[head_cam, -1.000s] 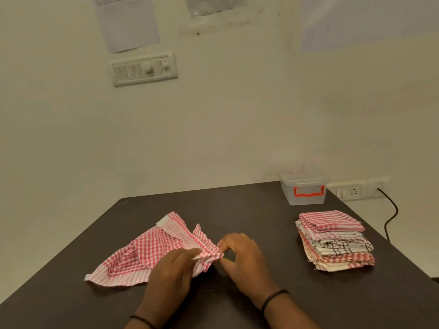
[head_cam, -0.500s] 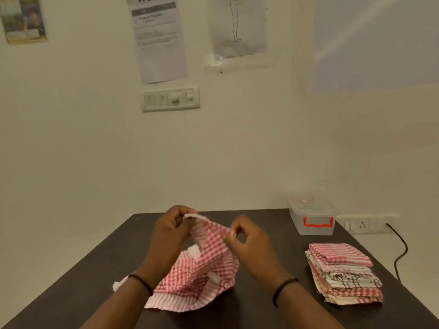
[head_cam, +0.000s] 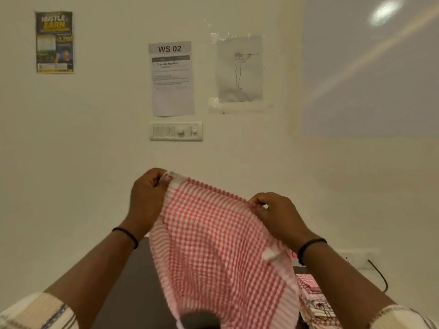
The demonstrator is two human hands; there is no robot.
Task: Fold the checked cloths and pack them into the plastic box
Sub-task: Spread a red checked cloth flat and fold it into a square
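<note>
You hold one red-checked cloth [head_cam: 213, 238] up in the air in front of the wall, above the dark table [head_cam: 133, 288]. Your left hand [head_cam: 148, 198] pinches its upper left corner between thumb and fingers; your right hand [head_cam: 276, 216] pinches the upper right corner the same way. The top edge runs taut between them, tilted, the left corner higher than the right. The rest hangs loose, with creases.

Judgement: level the two corners and pull the edge straight so the hanging part falls flat before you lay it down for the first fold. A skewed start is likely to give a crooked fold.

The stack of folded cloths [head_cam: 311, 295] lies low on the right, partly hidden by your right forearm. Of the plastic box only a scrap of red latch seems to show beside that wrist; its contents cannot be seen.

Legible writing: the wall sheet [head_cam: 172, 78] reads "WS 02" and "Organize Napkins"; finer print is unreadable. The poster [head_cam: 54, 41] shows "HUSTLE", "EARN" and, blurred, "3,25".
</note>
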